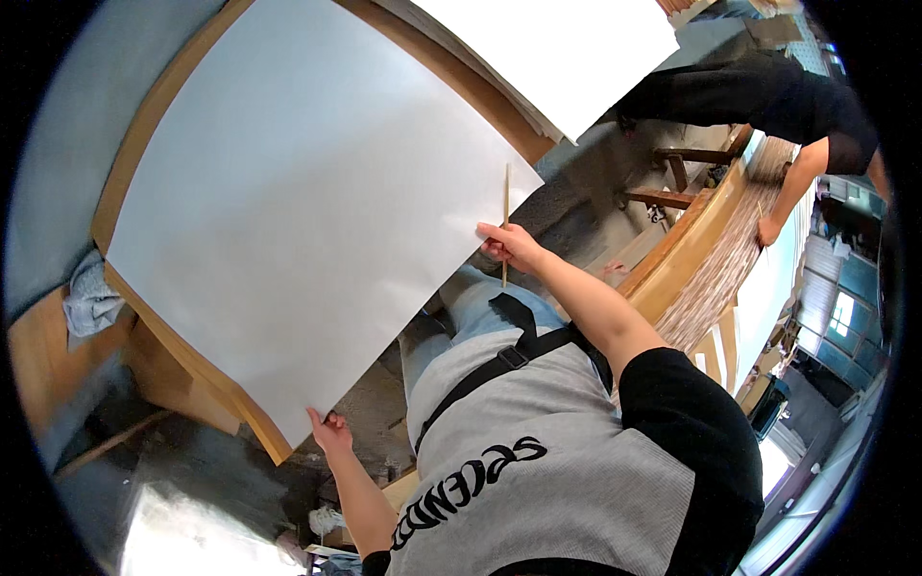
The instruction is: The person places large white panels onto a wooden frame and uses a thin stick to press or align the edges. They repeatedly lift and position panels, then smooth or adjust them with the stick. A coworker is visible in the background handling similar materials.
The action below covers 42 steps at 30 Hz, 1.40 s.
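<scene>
A large white paper sheet (307,211) spreads over a brown board (182,346), whose edges show along its left and far sides. At the sheet's near left corner, my left hand (331,430) is closed on the paper's edge. My right hand (512,247) grips the near edge close to the right corner. A thin wooden stick (506,187) is also held in my right hand, standing across the sheet's edge with its lower end below my fingers. The undersides of the paper and of my fingertips are hidden.
Another white stack (567,58) lies beyond the board at the top. A grey cloth (91,300) hangs at the left. To the right, another person's hand (768,230) rests at a long wooden bench (701,240) carrying brownish layered material.
</scene>
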Motion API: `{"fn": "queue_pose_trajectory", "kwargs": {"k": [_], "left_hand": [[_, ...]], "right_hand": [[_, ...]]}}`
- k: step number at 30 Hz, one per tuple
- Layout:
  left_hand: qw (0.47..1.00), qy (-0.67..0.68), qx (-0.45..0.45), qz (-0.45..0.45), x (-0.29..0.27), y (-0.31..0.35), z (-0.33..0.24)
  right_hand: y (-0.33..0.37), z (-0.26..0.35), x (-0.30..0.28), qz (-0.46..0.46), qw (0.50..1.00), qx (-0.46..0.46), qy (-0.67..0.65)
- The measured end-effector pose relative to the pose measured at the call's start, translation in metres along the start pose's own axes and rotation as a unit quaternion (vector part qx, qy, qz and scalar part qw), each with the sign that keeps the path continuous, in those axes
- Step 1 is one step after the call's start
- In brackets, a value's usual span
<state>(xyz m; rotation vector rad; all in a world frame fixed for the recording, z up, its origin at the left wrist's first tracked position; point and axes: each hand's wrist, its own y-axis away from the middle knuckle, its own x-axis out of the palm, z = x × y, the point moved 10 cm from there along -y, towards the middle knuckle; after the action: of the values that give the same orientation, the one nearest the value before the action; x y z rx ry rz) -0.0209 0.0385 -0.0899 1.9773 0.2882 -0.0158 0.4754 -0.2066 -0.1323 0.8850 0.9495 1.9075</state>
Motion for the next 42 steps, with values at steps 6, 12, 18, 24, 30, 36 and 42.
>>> {"fn": "queue_pose_trajectory", "kwargs": {"k": [6, 12, 18, 24, 30, 36, 42], "left_hand": [[0.999, 0.005, 0.028, -0.028, 0.005, 0.038, -0.021], [0.978, -0.079, 0.190, 0.020, 0.053, 0.073, -0.130], [0.871, -0.146, 0.434, 0.175, 0.226, 0.199, -0.269], [0.696, -0.079, 0.564, 0.437, 0.367, 0.368, -0.250], [0.565, -0.047, 0.531, 0.630, 0.405, 0.508, -0.167], [0.502, -0.018, 0.476, 0.722, 0.406, 0.593, -0.121], [0.491, 0.018, 0.458, 0.741, 0.408, 0.639, -0.096]], "right_hand": [[0.004, 0.006, 0.017, 0.013, 0.990, 0.024, 0.140], [0.010, 0.018, 0.032, -0.005, 0.982, -0.120, 0.145], [0.066, 0.035, 0.052, -0.039, 0.985, -0.167, -0.017], [0.174, 0.047, 0.052, -0.046, 0.964, -0.240, -0.107], [0.274, 0.006, 0.033, -0.079, 0.919, -0.298, -0.246], [0.334, -0.044, -0.026, -0.194, 0.833, -0.363, -0.369], [0.390, -0.065, -0.074, -0.244, 0.799, -0.358, -0.418]]}}
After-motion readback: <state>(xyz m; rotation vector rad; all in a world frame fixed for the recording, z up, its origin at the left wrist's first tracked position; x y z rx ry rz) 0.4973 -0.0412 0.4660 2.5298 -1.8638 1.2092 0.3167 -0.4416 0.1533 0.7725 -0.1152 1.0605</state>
